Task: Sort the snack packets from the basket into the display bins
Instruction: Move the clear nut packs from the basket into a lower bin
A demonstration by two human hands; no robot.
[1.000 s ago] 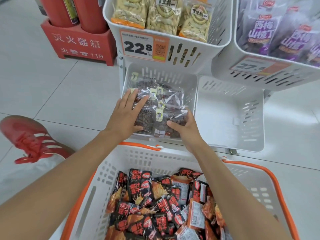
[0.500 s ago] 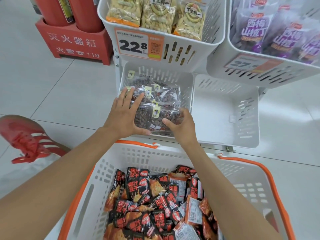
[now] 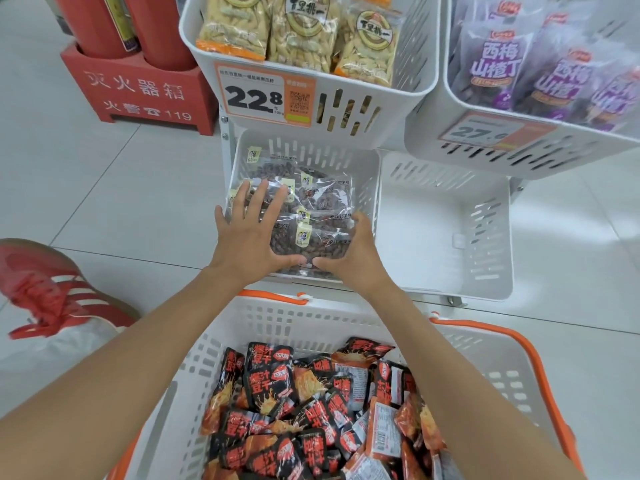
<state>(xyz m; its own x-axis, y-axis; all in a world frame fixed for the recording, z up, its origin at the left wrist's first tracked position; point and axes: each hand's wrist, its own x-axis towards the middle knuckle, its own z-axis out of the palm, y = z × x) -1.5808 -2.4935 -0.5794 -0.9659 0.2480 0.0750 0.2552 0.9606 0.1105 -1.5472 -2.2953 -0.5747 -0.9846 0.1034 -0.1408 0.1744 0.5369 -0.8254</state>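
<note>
The left hand (image 3: 254, 233) is laid flat, fingers spread wide, on the clear bags (image 3: 311, 202) in the lower bin (image 3: 365, 168). Their right edge is gripped by the right hand (image 3: 349, 258). The bags should be pressed down evenly and squared up, so none slide. Red packets (image 3: 311, 410) are piled in the basket (image 3: 277, 317).

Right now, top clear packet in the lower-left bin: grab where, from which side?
Probably its near edge, coming from above and the front. The top clear packet lies flat on the stack, and the lower-left bin walls it in at left, right and back. The left hand presses flat on it; the right hand curls round its near right corner.
</note>
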